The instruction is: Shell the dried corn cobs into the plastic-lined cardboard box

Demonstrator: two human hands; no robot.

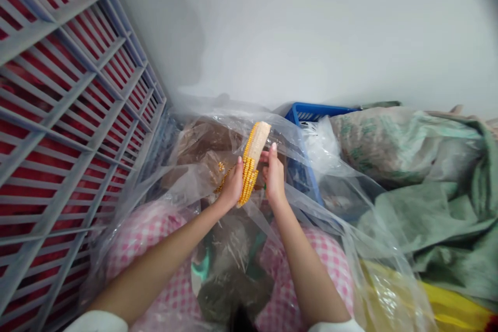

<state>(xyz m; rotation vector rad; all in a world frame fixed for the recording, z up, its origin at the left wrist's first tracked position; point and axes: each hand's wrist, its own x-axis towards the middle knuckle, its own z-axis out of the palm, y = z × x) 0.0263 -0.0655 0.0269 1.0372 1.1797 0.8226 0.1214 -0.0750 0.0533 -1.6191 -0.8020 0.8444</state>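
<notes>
White sleeves [97, 322]: are showing at the near edge, the bare forearms reaching away from them.
Checked cloth [153, 238]: is covering both knees, pink and white, under clear plastic [342, 228].
Corn cob [252, 168]: is tilting between the hands, its far end leaning right; kernels are covering the near part and left edge, while the far right part is showing bare.
Left hand [232, 187]: is closing around the cob's left side, thumb lying along it.
Right hand [275, 179]: is standing just right of the cob, fingers loosely parted, thumb up; I cannot tell whether the fingertips are touching it.
Loose kernels [221, 166]: are lying left of the left hand, amid the plastic.
Blue basket [307, 110]: is standing on the far right, holding a white bag [323, 140].
Pale sack [385, 140]: is lying right of the basket.
Lattice crate [83, 98]: is rising at left, red showing behind its slats.
</notes>
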